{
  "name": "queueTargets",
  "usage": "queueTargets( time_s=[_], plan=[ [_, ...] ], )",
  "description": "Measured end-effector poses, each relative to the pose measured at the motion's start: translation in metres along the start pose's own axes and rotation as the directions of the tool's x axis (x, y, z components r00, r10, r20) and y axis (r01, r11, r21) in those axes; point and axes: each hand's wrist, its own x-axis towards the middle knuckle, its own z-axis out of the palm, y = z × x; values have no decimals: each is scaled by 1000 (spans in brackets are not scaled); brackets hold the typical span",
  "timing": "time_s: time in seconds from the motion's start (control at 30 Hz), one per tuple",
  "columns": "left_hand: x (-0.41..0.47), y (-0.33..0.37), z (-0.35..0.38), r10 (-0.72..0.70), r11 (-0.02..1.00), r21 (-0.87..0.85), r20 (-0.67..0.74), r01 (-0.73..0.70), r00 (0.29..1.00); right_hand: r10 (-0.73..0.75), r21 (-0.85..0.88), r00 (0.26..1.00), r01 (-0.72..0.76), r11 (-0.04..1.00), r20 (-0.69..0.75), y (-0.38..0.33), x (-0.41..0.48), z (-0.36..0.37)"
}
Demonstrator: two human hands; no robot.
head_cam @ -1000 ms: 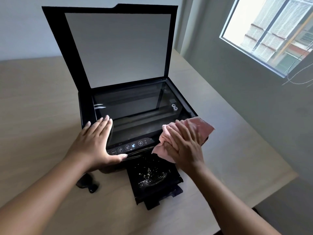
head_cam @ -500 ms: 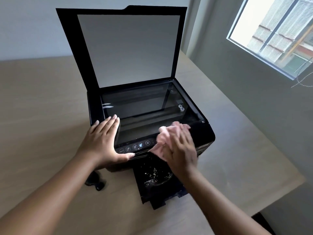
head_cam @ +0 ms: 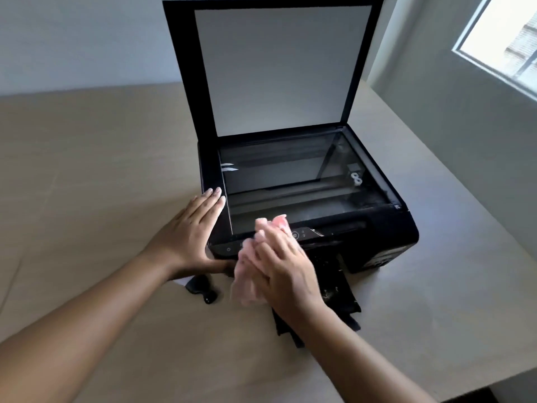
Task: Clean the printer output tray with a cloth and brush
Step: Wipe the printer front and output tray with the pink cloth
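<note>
A black printer (head_cam: pixel 383 228) stands on the table with its scanner lid (head_cam: pixel 279 68) raised. Its black output tray (head_cam: pixel 340 289) sticks out at the front, with pale crumbs on it. My left hand (head_cam: pixel 189 237) lies flat on the printer's front left corner, thumb along the front edge. My right hand (head_cam: pixel 279 266) presses a pink cloth (head_cam: pixel 247 283) with straight fingers against the control panel and the tray's left part. The cloth is blurred. A black brush (head_cam: pixel 200 287) lies on the table just left of the tray.
The light wooden table (head_cam: pixel 87 184) spreads wide to the left and ends in an edge close to the right of the printer. A grey wall and a bright window (head_cam: pixel 505 39) are at the right.
My right hand has swept the pink cloth leftward along the printer's front, from the right front corner to the control panel. My left hand stays on the front left corner.
</note>
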Motion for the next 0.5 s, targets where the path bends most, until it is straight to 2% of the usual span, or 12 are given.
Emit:
queueTargets(
  time_s=[0.07, 0.13, 0.2, 0.23, 0.37, 0.5],
  plan=[
    [-1, -4, -1, -14, 1000, -12, 11, 14, 1000, -83, -42, 996, 85, 996, 44, 0, 3, 0],
    [1, -6, -1, -13, 1000, -10, 23, 13, 1000, 20, -122, 1000, -17, 992, 21, 17, 0, -12],
    [1, -10, 0, -10, 1000, -13, 18, 10, 1000, 152, -138, 986, -161, 977, -69, 31, -3, -19],
    [1, -11, 1, -7, 1000, -26, 14, 7, 1000, 156, -142, 983, -169, 975, -99, 30, -1, -15],
    [3, -17, 0, 30, 998, -63, 32, -28, 999, -92, -62, 996, 91, 994, -4, -9, 16, 18],
    [5, -42, -25, 149, 988, 17, 125, -152, 981, -206, -46, 976, 210, 977, 76, -1, 13, 10]
  ],
)
